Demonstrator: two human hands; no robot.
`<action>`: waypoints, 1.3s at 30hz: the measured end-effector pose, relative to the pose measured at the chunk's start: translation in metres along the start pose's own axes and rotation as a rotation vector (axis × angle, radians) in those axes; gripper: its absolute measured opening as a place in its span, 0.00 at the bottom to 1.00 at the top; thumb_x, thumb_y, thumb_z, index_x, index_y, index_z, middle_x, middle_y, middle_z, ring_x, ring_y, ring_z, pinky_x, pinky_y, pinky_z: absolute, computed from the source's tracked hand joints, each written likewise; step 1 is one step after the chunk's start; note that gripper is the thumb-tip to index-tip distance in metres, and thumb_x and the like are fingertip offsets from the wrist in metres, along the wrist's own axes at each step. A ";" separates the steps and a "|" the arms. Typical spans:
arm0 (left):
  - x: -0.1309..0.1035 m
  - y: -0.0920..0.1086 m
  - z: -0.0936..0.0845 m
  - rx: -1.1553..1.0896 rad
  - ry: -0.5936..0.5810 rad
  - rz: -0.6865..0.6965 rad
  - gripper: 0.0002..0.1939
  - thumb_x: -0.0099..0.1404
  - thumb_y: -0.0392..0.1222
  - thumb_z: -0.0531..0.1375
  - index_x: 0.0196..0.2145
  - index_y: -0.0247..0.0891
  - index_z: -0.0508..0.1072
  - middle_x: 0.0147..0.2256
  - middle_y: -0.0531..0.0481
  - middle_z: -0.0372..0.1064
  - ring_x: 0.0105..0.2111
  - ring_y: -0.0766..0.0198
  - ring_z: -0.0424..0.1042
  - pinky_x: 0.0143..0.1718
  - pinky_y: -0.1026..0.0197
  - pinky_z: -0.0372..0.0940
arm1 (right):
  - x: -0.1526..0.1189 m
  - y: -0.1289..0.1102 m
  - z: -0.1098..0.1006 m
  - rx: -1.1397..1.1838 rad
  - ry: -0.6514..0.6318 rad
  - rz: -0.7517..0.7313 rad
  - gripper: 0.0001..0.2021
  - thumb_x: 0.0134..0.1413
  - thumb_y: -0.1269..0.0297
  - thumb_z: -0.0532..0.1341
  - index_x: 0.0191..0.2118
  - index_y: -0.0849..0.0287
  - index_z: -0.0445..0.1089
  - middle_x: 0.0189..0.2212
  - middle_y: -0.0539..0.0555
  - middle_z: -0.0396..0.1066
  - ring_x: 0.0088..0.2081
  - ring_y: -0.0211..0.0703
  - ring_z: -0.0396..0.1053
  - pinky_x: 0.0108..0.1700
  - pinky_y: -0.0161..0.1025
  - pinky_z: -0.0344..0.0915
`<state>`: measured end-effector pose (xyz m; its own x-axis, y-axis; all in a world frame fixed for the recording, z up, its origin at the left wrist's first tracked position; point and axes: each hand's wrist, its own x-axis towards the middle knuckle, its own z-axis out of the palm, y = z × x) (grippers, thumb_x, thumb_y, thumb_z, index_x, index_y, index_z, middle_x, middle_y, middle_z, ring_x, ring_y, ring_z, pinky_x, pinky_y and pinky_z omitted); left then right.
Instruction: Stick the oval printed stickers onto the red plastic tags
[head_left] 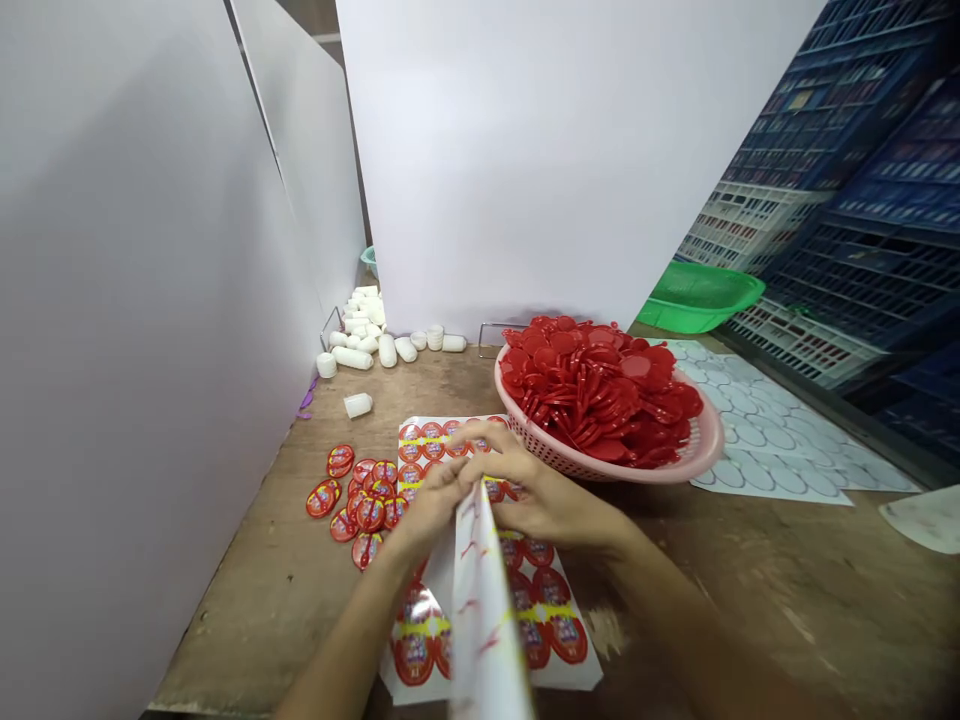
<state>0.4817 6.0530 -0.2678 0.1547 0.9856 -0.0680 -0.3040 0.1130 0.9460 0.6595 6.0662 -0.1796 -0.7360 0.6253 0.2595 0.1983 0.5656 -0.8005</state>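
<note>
A sheet of round red and yellow stickers (pixel 551 600) lies on the wooden table. Over it rises a bent, partly blurred white sheet (pixel 476 600) with faint red marks. My left hand (pixel 437 500) is closed on the top end of this bent sheet. My right hand (pixel 525 485) meets it from the other side, fingers curled over the same end; its fingertips are partly hidden. Left of the sticker sheet is a loose pile of red discs bearing stickers (pixel 370 512).
A pink basket (pixel 709 430) heaped with red plastic pieces (pixel 600 385) stands right of the hands. White cylindrical pieces (pixel 352 357) lie at the back left. Used backing sheets (pixel 772 430), a green basket (pixel 694 315) and stacked crates (pixel 847 250) are at right. White panels (pixel 540 150) border the table.
</note>
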 end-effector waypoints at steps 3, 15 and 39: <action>-0.001 0.001 0.012 0.044 -0.064 0.019 0.16 0.55 0.51 0.65 0.37 0.38 0.79 0.35 0.47 0.76 0.37 0.56 0.74 0.40 0.57 0.68 | 0.006 0.010 0.011 0.185 0.012 0.096 0.07 0.47 0.74 0.59 0.28 0.56 0.72 0.30 0.51 0.73 0.37 0.44 0.71 0.42 0.41 0.68; -0.044 0.052 -0.046 0.269 0.211 -0.099 0.26 0.45 0.45 0.72 0.42 0.37 0.75 0.42 0.42 0.74 0.36 0.55 0.75 0.34 0.59 0.71 | -0.014 0.057 0.013 0.197 0.240 0.581 0.06 0.39 0.67 0.66 0.27 0.59 0.69 0.21 0.45 0.67 0.25 0.36 0.63 0.26 0.32 0.57; -0.063 -0.057 -0.002 0.758 -0.304 0.171 0.23 0.60 0.26 0.52 0.48 0.47 0.72 0.54 0.44 0.64 0.57 0.55 0.61 0.58 0.50 0.59 | -0.041 0.069 -0.045 -0.970 0.469 0.874 0.16 0.59 0.61 0.54 0.23 0.60 0.69 0.27 0.62 0.74 0.35 0.53 0.69 0.39 0.47 0.53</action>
<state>0.4878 5.9842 -0.3179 0.4441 0.8922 0.0821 0.3518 -0.2579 0.8998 0.7323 6.1041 -0.2205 0.1044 0.9774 0.1841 0.9851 -0.0761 -0.1544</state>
